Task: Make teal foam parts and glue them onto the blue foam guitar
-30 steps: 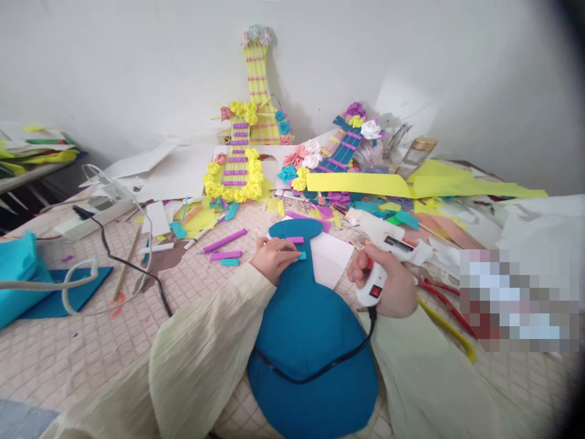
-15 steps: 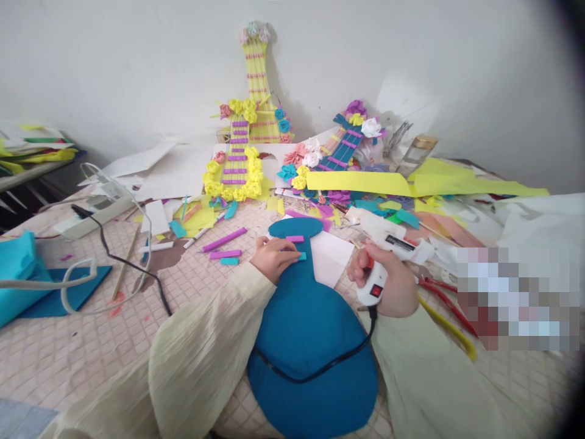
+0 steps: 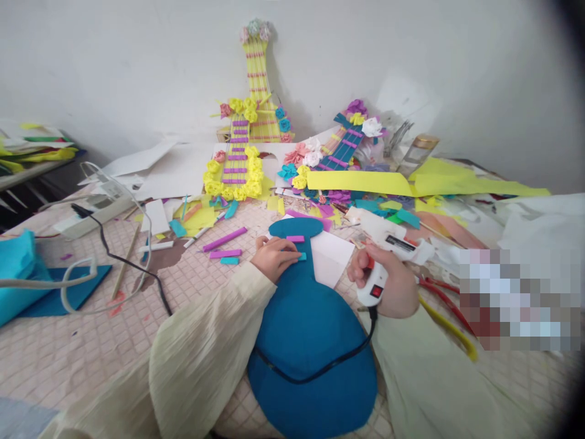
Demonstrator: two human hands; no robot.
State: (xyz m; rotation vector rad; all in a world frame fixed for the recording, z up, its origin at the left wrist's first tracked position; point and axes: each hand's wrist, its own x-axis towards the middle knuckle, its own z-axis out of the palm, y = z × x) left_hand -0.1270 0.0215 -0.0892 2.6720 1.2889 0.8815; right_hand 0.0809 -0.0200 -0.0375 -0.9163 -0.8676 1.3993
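Observation:
A dark blue guitar-shaped cutout (image 3: 315,341) lies in front of me, its narrow neck pointing away. My left hand (image 3: 275,257) rests at the neck, fingers together on a short light-blue strip (image 3: 301,256) and pressing it against the blue surface; part of the strip is under the fingertips. Just beyond it a purple strip (image 3: 295,239) lies across the neck. My right hand (image 3: 388,283) is wrapped round the handle of a white hot glue gun (image 3: 373,286) to the right of the neck, nozzle pointing away. Its black cord (image 3: 301,381) loops over the cutout's body.
Purple strips (image 3: 225,239) lie left of the neck. Two flower-trimmed paper guitars, one yellow (image 3: 235,152) and one blue (image 3: 340,149), stand at the back among paper scraps. Red-handled scissors (image 3: 445,299) lie right; a power strip (image 3: 94,213) with cables sits left.

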